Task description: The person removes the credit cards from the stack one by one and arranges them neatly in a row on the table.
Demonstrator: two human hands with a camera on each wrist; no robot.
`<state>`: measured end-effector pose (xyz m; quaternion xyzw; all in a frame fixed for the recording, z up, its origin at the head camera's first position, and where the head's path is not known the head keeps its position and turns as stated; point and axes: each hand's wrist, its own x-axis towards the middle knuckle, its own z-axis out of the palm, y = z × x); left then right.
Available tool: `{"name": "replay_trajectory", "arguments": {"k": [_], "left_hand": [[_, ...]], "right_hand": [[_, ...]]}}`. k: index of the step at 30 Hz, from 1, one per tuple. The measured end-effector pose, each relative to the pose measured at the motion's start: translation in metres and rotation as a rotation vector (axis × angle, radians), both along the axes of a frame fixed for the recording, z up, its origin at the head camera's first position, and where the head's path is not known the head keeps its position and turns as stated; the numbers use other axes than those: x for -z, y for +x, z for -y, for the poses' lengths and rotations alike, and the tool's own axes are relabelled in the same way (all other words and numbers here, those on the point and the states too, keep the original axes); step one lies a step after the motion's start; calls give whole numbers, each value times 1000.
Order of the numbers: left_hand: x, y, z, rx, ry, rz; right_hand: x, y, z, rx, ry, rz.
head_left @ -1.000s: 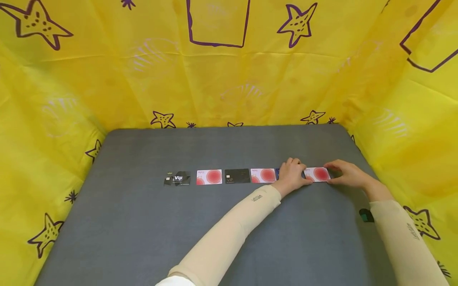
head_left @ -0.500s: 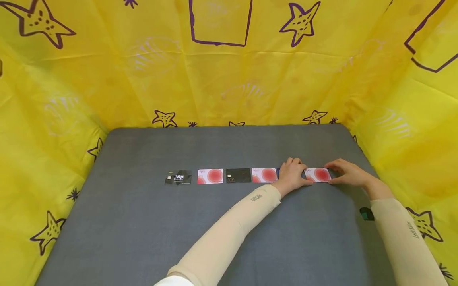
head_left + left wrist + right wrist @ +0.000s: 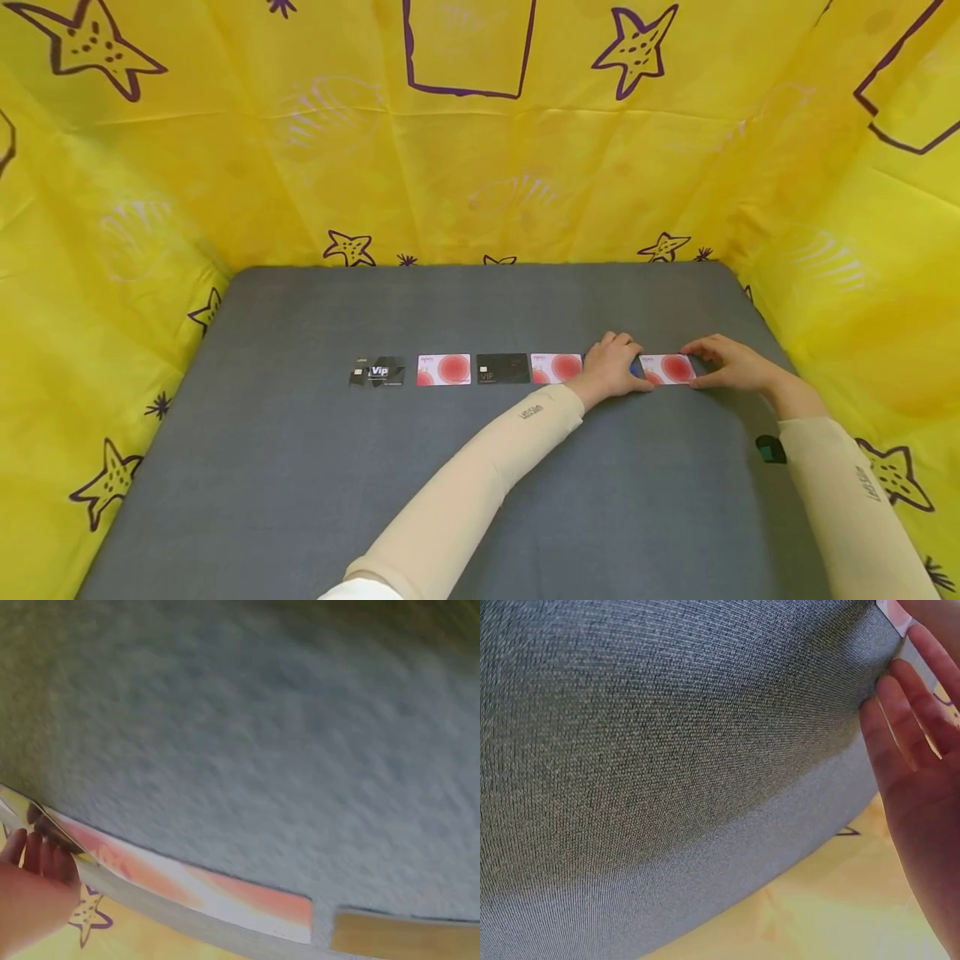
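Observation:
A pink-and-white card (image 3: 667, 369) with red circles lies flat at the right end of a row. My left hand (image 3: 611, 367) pinches its left end, index finger at the upper corner and thumb at the lower. At the opposite end, my right hand (image 3: 738, 367) holds the two right corners between thumb and index finger. Under the left hand a blue card (image 3: 635, 367) is mostly hidden. Its neighbour is another pink-and-white card (image 3: 556, 368). In the right wrist view, the other fingers (image 3: 891, 742) extend over the cloth beside the card's edge (image 3: 895, 616).
Further left along the row lie a black VIP card (image 3: 502, 368), a third pink-and-white card (image 3: 444, 370) and a black-and-clear Vip card (image 3: 377, 372). A small dark item with a green patch (image 3: 770, 450) sits by the right sleeve. Yellow cloth walls (image 3: 465, 183) surround the grey table (image 3: 300, 467).
The head view has shifted slightly, so the whole scene sits a little further right. Both hands keep their places at the pink-and-white card's ends.

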<state>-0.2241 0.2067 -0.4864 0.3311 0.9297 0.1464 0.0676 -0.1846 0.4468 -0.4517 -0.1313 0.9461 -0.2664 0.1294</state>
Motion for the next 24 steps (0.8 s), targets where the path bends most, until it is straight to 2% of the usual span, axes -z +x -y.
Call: {"name": "replay_trajectory", "arguments": {"k": [9, 12, 16, 21, 24], "left_hand": [[-10, -10, 19, 83, 116, 193], [-16, -14, 29, 97, 162, 208], [-27, -22, 45, 82, 203, 215], [-41, -34, 76, 28, 252, 238], [-45, -42, 98, -10, 263, 197]], "right_hand": [[-1, -8, 1, 23, 28, 35], [-3, -13, 5, 6, 57, 3], [-8, -20, 14, 7, 98, -69], [-16, -33, 44, 7, 40, -152], [-16, -42, 70, 2, -9, -234]]}}
